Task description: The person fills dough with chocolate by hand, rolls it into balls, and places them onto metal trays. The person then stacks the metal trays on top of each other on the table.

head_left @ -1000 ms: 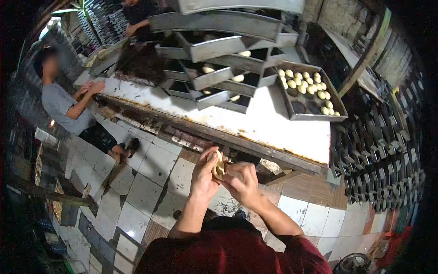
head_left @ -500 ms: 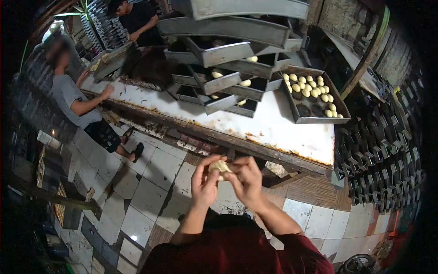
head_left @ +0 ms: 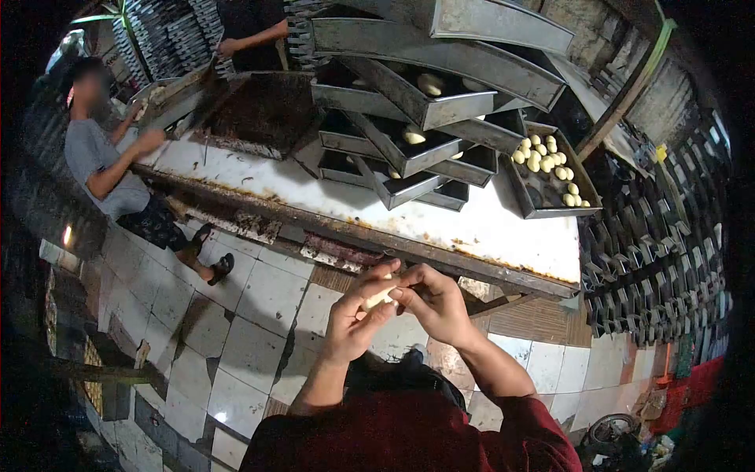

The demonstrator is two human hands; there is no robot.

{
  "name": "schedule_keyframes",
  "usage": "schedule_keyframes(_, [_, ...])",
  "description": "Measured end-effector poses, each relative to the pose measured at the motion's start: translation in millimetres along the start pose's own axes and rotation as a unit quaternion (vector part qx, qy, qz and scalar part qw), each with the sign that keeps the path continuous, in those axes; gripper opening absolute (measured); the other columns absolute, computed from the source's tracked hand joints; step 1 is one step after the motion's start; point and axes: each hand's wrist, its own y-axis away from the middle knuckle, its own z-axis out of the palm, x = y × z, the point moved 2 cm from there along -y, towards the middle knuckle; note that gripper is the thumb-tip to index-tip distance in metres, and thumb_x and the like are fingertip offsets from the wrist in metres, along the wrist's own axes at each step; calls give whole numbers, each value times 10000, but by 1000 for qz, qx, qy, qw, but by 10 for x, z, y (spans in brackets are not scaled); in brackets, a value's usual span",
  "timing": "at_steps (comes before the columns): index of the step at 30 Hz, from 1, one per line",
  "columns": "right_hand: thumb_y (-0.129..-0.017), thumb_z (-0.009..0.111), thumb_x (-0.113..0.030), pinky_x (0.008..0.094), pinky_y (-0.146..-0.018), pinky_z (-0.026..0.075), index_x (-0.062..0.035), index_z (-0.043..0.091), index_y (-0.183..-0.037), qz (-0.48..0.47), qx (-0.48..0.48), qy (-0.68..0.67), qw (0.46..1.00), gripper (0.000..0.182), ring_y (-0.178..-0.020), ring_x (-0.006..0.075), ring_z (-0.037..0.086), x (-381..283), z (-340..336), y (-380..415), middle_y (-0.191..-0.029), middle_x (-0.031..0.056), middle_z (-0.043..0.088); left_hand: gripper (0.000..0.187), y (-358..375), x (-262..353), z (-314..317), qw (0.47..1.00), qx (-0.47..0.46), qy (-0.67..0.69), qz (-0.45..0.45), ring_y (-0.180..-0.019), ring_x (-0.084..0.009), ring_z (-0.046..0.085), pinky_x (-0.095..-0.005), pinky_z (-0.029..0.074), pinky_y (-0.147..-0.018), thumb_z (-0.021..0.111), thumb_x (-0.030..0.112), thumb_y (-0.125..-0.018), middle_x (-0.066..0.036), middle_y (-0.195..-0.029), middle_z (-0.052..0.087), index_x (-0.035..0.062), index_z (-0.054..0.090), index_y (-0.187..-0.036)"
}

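A small pale piece of dough (head_left: 379, 297) is between my two hands, in front of the table's edge. My left hand (head_left: 352, 321) cups it, closed around it with the thumb along its near side. The fingertips of my right hand (head_left: 435, 308) pinch the dough's right edge. Part of the dough is hidden behind my fingers. Round dough balls (head_left: 543, 161) sit in a metal tray (head_left: 562, 211) at the right end of the table.
Long metal pans (head_left: 440, 110) are stacked crosswise on the white tabletop (head_left: 503, 228), some with dough inside. A person in a grey shirt (head_left: 106, 169) stands at the left; another person's arm (head_left: 259, 38) shows behind the table. More pans (head_left: 653, 244) are piled at right.
The view has shifted, so the pan stack appears farther right. My fingers have shifted around the dough, which is now more covered. The person at the left has moved their arms.
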Motion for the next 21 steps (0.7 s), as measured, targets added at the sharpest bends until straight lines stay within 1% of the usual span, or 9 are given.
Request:
schedule_keyframes(1, [-783, 663, -74, 266, -597, 490, 31, 533, -895, 1, 0, 1, 1000, 201, -703, 185, 583, 26, 27, -10, -835, 124, 548, 248, -29, -59, 1, 1000, 1, 1, 0, -1047, -219, 533, -335, 462, -859, 528, 64, -870, -125, -1161, 524, 26, 540, -1114])
schedule_keyframes(4, [-716, 699, -44, 303, -754, 475, -11, 634, -936, -204, 65, 321, 923, 231, -934, 213, 506, 100, 136, 15, -1014, 169, 497, 298, -140, -250, 61, 926, 224, 260, -158, -974, -237, 566, -335, 501, -819, 499, 71, -888, -149, -1103, 537, 39, 415, -1172])
schedule_keyframes(7, [-740, 684, -30, 292, -747, 479, -5, 587, -959, -248, 70, 412, 874, 240, -869, 211, 539, 89, -138, -87, -949, 147, 537, 210, -177, -478, 250, 932, 207, 218, -204, -1000, -212, 538, -302, 487, -820, 458, 122, -916, -139, -1136, 530, 30, 446, -1104])
schedule_keyframes(10, [-807, 629, -42, 245, -554, 488, 12, 408, -1001, -100, 15, 148, 984, 299, -646, 136, 586, 101, -521, -162, -827, 118, 570, 244, -259, -548, 434, 993, 60, 30, -94, -1143, -243, 460, -360, 367, -973, 379, 93, -924, -157, -1278, 440, -13, 464, -1126])
schedule_keyframes(13, [-854, 578, -69, 223, -553, 484, 24, 489, -920, -31, -36, 21, 999, 144, -676, 108, 578, 141, -881, -137, -840, 77, 558, 267, -456, -528, 670, 997, 2, 19, -80, -1143, -242, 456, -363, 369, -970, 381, 105, -920, -161, -1264, 437, -25, 432, -1148])
schedule_keyframes(15, [-833, 605, -78, 244, -573, 472, 18, 545, -863, -47, 19, -28, 998, 117, -684, 127, 571, 215, -996, -118, -819, 80, 549, 266, -605, -651, 822, 998, 24, 24, -52, -1074, -241, 503, -352, 421, -915, 411, 138, -920, -149, -1179, 474, -19, 407, -1134])
schedule_keyframes(16, [-792, 641, -73, 289, -636, 463, 6, 594, -864, -181, 38, 146, 972, 116, -770, 168, 553, 232, -1076, -120, -866, 103, 535, 253, -659, -695, 873, 989, 97, 69, -87, -1043, -239, 520, -342, 437, -891, 421, 136, -918, -147, -1157, 484, -9, 406, -1125])
schedule_keyframes(19, [-731, 686, -61, 317, -723, 439, -11, 640, -891, -257, 132, 309, 906, 174, -922, 234, 494, 233, -1147, -31, -976, 130, 490, 203, -732, -858, 1008, 960, 190, 155, -134, -970, -234, 557, -314, 473, -834, 450, 98, -909, -144, -1113, 509, 11, 427, -1091])
schedule_keyframes(21, [-727, 683, -20, 286, -657, 467, 2, 585, -867, -296, 147, 227, 916, 172, -791, 197, 528, 275, -1408, -149, -917, 124, 510, 195, -707, -971, 1148, 941, 178, 194, -212, -1019, -243, 534, -332, 450, -876, 473, 78, -897, -146, -1117, 514, 5, 458, -1077])
